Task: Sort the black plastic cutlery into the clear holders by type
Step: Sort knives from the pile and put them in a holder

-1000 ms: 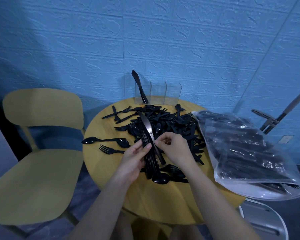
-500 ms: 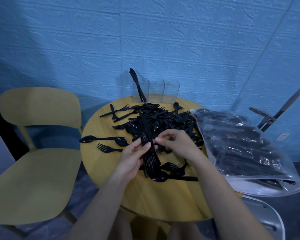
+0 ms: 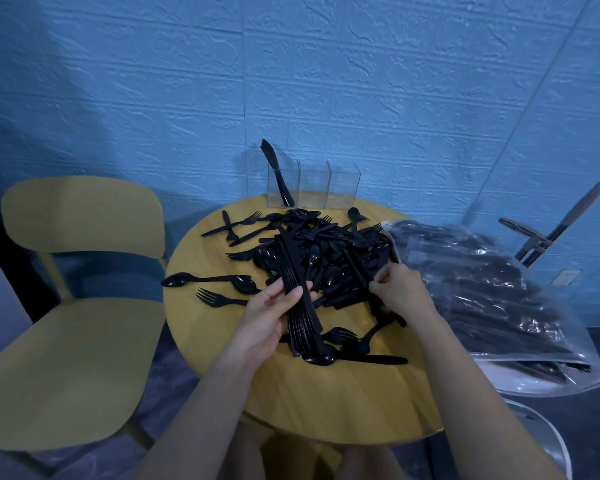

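Table (image 3: 326, 403), round, yellow wood, carrying every item below except the chair. Chair (image 3: 80, 216), matching yellow, stands at its left.

Bag (image 3: 482, 292), clear plastic, packed with black cutlery, slumped over the table's right edge.

Pile of black plastic cutlery (image 3: 329, 251), forks, spoons and knives tangled together, spread across the table's middle; loose spoons (image 3: 208, 279) and a fork (image 3: 219, 297) lie apart on its left.

Clear holders (image 3: 312, 187), three compartments in a row at the far edge; only the left one is filled, with knives (image 3: 274, 168) leaning upright.

Bundle of knives (image 3: 297, 292), stacked flat and parallel, handles toward the person, blades running up over the pile.

Left hand (image 3: 267, 320), fingers and thumb wrapped around the bundle's middle.

Right hand (image 3: 397, 292), fingertips pinching a piece at the pile's right side; which type of piece cannot be told.
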Demonstrator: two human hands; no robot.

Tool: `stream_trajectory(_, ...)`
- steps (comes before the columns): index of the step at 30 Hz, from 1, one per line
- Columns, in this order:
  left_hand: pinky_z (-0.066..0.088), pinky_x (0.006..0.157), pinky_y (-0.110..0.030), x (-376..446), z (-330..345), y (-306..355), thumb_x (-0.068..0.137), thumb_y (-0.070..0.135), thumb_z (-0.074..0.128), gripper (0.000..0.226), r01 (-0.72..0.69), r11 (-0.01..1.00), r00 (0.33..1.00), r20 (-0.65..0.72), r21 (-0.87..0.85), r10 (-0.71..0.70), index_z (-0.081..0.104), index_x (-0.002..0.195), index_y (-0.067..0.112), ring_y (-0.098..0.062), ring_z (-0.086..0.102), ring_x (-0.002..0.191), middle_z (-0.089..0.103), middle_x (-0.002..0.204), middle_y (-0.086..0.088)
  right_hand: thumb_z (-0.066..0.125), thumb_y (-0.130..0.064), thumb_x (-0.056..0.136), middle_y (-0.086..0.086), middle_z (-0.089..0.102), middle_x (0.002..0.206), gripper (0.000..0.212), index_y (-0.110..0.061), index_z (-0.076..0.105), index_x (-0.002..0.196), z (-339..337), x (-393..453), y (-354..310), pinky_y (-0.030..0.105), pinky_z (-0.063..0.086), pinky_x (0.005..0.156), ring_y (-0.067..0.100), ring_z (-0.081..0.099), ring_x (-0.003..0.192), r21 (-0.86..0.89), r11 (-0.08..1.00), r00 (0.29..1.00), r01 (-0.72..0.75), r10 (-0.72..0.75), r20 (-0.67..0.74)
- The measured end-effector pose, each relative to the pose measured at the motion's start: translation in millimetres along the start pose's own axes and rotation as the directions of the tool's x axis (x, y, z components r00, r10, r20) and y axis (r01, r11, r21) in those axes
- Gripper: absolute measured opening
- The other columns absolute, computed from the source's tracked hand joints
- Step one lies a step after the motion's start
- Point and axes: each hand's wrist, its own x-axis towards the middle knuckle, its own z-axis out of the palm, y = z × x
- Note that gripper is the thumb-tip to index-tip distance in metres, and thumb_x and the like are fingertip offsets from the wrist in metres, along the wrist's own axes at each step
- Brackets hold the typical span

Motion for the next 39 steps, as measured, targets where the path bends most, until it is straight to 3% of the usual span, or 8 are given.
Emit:
stream_trajectory(8, 0.059, 0.066, -0.032, 0.4, 0.8, 0.0, 0.088, 0.004, 0.058, 0.028, -0.042, 0.999, 0.999, -0.034, -0.007, 0.041, 0.063, 0.115, 0.008, -0.018, 0.071, 0.091, 0.073, 0.102, -0.005, 0.065, -0.021, 0.088, -0.007, 0.058, 0.075, 0.012, -0.019, 0.066, 0.1, 9.0, -41.3, -48.0, 0.003, 0.039, 0.055, -0.002, 0.051, 0.065, 0.21, 0.902, 0.924, 0.377, -0.352, -0.147)
stream_trajectory(12, 0.057, 0.068, -0.025, 0.7, 1.5, -2.0, 0.086, 0.008, 0.061, 0.027, -0.05, 0.999, 0.997, -0.065, 0.011, 0.051, 0.065, 0.113, 0.011, -0.016, 0.07, 0.091, 0.073, 0.101, -0.005, 0.062, -0.023, 0.091, -0.005, 0.062, 0.077, 0.026, -0.016, 0.066, 0.115, 27.4, -51.6, -66.0, 0.008, 0.044, 0.064, 0.004, 0.058, 0.067, 0.167, 0.876, 0.89, 0.452, -0.43, -0.152)
stream_trajectory(16, 0.055, 0.066, -0.022, 3.1, 0.8, -3.0, 0.087, 0.008, 0.06, 0.027, -0.042, 0.999, 0.995, -0.091, -0.004, 0.041, 0.065, 0.113, 0.015, -0.014, 0.069, 0.093, 0.072, 0.102, -0.004, 0.054, -0.024, 0.096, 0.005, 0.066, 0.105, 0.03, -0.013, 0.064, 0.122, 38.2, -60.3, -69.6, 0.031, 0.051, 0.085, 0.018, 0.063, 0.095, 0.081, 0.831, 0.828, 0.55, -0.53, -0.184)
stream_trajectory(19, 0.054, 0.066, -0.02, 3.2, 0.7, -3.4, 0.089, 0.006, 0.058, 0.025, -0.045, 0.999, 0.996, -0.072, 0.01, 0.045, 0.065, 0.111, 0.016, -0.011, 0.069, 0.092, 0.073, 0.102, -0.003, 0.05, -0.021, 0.098, 0.005, 0.064, 0.107, 0.032, -0.011, 0.059, 0.128, 41.4, -64.1, -67.5, 0.028, 0.05, 0.084, 0.018, 0.062, 0.097, 0.099, 0.809, 0.812, 0.579, -0.561, -0.16)
stream_trajectory(25, 0.055, 0.065, -0.024, 3.5, 1.3, -5.2, 0.09, 0.009, 0.057, 0.027, -0.061, 0.996, 0.995, -0.075, 0.067, 0.066, 0.063, 0.115, 0.017, -0.016, 0.07, 0.091, 0.072, 0.104, -0.005, 0.053, -0.021, 0.097, 0.003, 0.065, 0.109, 0.03, -0.014, 0.063, 0.123, 34.8, -55.9, -67.0, 0.013, 0.044, 0.079, 0.013, 0.061, 0.095, 0.172, 0.838, 0.855, 0.517, -0.516, -0.056)
stream_trajectory(28, 0.056, 0.067, -0.028, 7.9, 4.0, -0.2, 0.09, 0.008, 0.057, 0.027, -0.061, 0.992, 0.994, -0.081, 0.113, 0.071, 0.064, 0.115, 0.018, -0.019, 0.07, 0.091, 0.073, 0.102, -0.005, 0.058, -0.027, 0.093, -0.005, 0.066, 0.085, 0.025, -0.018, 0.069, 0.114, 21.0, -44.2, -72.5, 0.015, 0.051, 0.067, 0.004, 0.06, 0.068, 0.218, 0.864, 0.881, 0.454, -0.472, 0.035)
stream_trajectory(31, 0.058, 0.071, -0.03, 18.6, 8.2, 15.5, 0.09, 0.005, 0.057, 0.028, -0.099, 0.981, 0.993, -0.048, 0.165, 0.109, 0.065, 0.114, 0.017, -0.02, 0.07, 0.092, 0.073, 0.1, -0.005, 0.067, -0.032, 0.087, -0.008, 0.061, 0.063, 0.024, -0.015, 0.072, 0.102, 5.5, -25.7, -81.0, 0.008, 0.042, 0.048, -0.001, 0.054, 0.046, 0.311, 0.857, 0.897, 0.411, -0.441, 0.029)
stream_trajectory(39, 0.056, 0.077, -0.025, 77.4, 21.3, 67.1, 0.092, 0.002, 0.057, 0.021, -0.223, 0.856, 0.973, 0.153, 0.467, 0.17, 0.066, 0.107, 0.012, -0.017, 0.071, 0.084, 0.073, 0.096, -0.005, 0.067, -0.032, 0.087, 0.005, 0.053, 0.054, 0.023, -0.012, 0.059, 0.095, -26.4, 47.9, -129.3, 0.017, 0.031, 0.034, 0.009, 0.041, 0.035, 0.504, 0.823, 0.893, 0.263, -0.405, 0.196)
